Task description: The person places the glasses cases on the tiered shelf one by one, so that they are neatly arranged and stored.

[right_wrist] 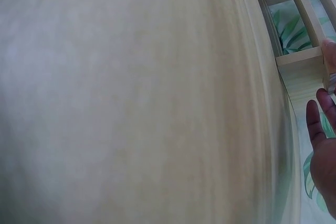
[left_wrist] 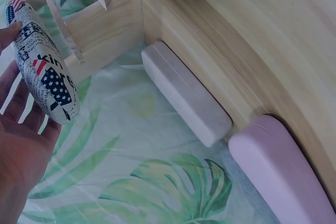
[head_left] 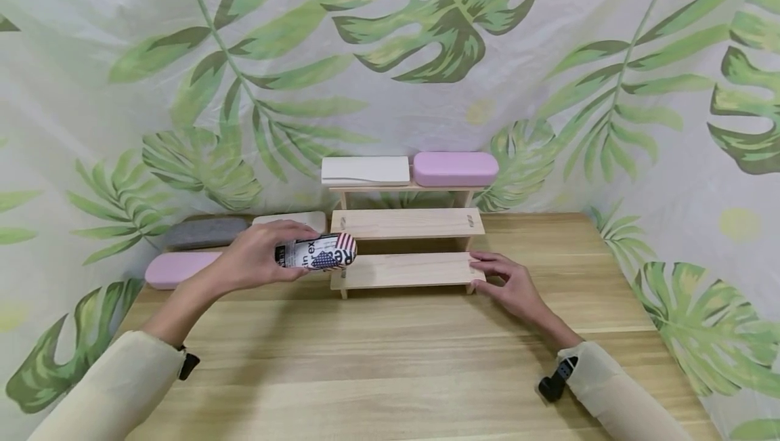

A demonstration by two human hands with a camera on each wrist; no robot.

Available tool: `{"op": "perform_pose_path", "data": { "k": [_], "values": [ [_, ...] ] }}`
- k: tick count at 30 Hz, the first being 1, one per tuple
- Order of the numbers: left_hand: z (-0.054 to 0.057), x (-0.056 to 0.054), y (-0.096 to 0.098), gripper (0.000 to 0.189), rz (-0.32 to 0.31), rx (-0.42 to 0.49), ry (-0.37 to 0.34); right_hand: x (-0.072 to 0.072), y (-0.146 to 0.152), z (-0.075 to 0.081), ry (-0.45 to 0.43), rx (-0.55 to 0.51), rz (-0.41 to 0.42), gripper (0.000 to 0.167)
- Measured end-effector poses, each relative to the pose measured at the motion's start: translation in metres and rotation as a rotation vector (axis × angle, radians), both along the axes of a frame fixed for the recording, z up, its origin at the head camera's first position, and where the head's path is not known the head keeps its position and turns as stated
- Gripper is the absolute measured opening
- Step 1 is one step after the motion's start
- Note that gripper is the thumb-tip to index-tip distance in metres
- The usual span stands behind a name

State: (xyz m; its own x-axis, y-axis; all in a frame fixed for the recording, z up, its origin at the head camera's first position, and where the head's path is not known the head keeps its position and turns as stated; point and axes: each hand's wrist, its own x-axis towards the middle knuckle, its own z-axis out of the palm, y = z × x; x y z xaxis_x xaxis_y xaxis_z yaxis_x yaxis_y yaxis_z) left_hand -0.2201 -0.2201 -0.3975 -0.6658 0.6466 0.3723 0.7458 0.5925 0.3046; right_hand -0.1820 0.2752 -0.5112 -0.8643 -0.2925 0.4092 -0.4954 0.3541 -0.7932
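- Head view: the left hand grasps a flag-and-letter patterned case, thumb and fingers on opposite sides, by the left end of the wooden stand; whether case and stand touch, I cannot tell.
- The right hand grips the right end of the stand's lowest board.
- On the stand's top step, a white case lies just left of a pink case.
- Left of the stand, a grey case, a pale case and a second pink case lie on the counter.
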Motion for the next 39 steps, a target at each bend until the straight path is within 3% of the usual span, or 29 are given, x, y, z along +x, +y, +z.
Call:
{"op": "perform_pose_path", "data": {
  "k": [11, 21, 39],
  "values": [
    [0.006, -0.008, 0.019, 0.055, -0.009, 0.014, -0.02, -0.001, -0.001, 0.002, -0.022, -0.01, 0.0, 0.035],
    [0.01, -0.01, 0.034, 0.055, 0.0, -0.01, -0.048, -0.014, 0.011, -0.027, -0.007, 0.002, -0.017, 0.037],
    [0.012, -0.019, 0.07, 0.055, -0.017, 0.034, -0.087, -0.014, 0.013, -0.03, -0.002, 0.0, -0.005, 0.036]
  ]
}}
